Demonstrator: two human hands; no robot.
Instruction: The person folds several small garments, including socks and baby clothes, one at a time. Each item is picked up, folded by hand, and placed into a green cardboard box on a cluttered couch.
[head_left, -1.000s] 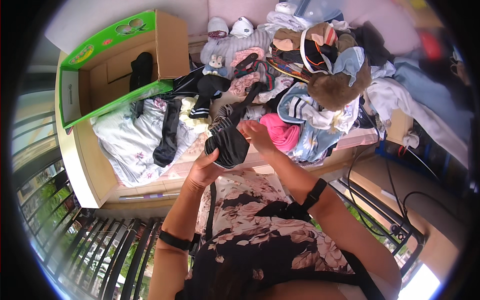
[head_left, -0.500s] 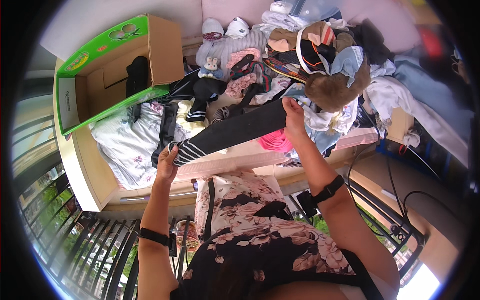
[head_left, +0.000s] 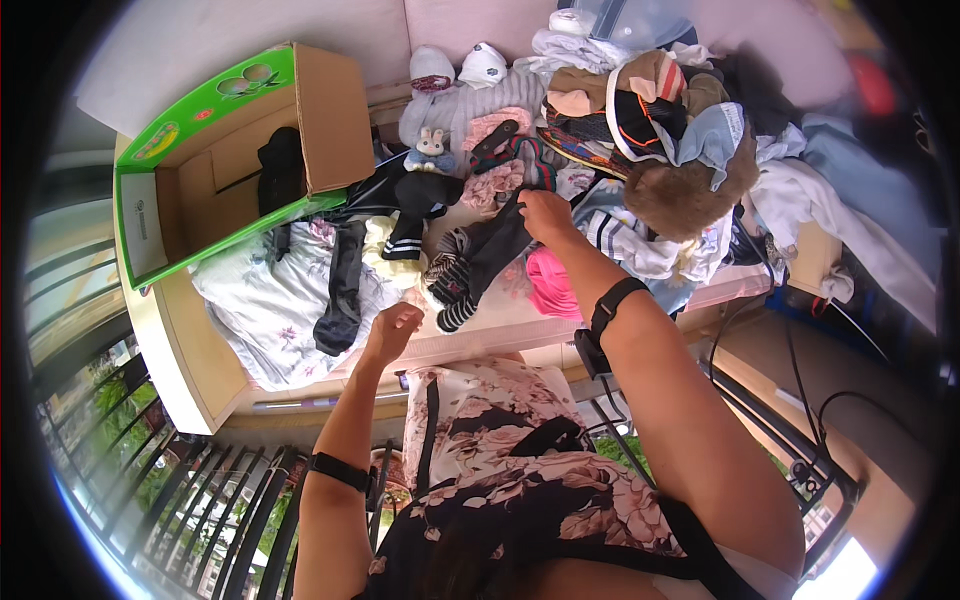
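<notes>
My right hand (head_left: 545, 216) pinches the top end of a long black sock (head_left: 495, 248) with white stripes near its toe. The sock slants down over the bench, beside a striped dark bundle (head_left: 448, 272). My left hand (head_left: 397, 328) is apart from it, nearer to me, with fingers loosely bent and nothing in them. Left of that hand a dark grey sock (head_left: 343, 300) lies on a white floral cloth (head_left: 270, 320). Behind is a black sock with white bands (head_left: 405, 225), on pale yellow cloth. Bright pink fabric (head_left: 551, 284) sits below my right wrist.
A green-edged cardboard box (head_left: 335, 120) lies on its side at the left, dark cloth inside. Farther back are a small rabbit doll (head_left: 430, 150), a grey knit hat (head_left: 431, 68) and a brown furry piece (head_left: 690, 195) among heaped clothes. Black cables (head_left: 815, 400) hang at the right.
The sock, earlier stretched between both hands, now hangs from my right hand alone, lowered over the bench. My left hand has let go of its striped end. My right hand moved left.
</notes>
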